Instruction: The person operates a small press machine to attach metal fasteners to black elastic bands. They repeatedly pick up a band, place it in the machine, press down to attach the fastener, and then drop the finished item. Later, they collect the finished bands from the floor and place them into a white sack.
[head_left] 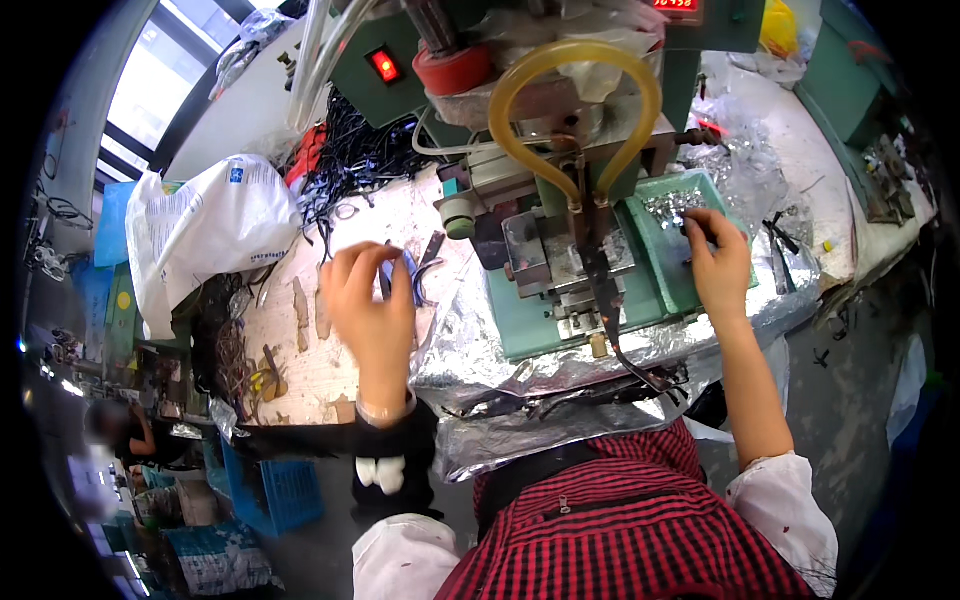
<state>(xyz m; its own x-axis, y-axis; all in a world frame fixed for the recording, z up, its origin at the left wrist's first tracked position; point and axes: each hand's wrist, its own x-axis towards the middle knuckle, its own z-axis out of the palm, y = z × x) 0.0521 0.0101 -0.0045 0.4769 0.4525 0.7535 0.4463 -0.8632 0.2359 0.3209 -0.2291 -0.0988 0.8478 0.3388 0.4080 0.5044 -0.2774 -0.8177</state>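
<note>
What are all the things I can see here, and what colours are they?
Press machine: one, green, middle of bench.
Tube loop: one, yellow, arching on the machine's front.
Red light: one, glowing, on the machine's upper left.
Tray: one, green, right of the machine, holding small shiny metal parts.
Foil sheet: silver, crinkled, spread under the machine.
Plastic bag: one, white, far left of bench.
Cable pile: black, behind the left hand.
Crate: one, blue, on the floor at left.
Left hand: holds a small bluish piece, worn bench.
Right hand: fingertips pinching at the tray.
</note>
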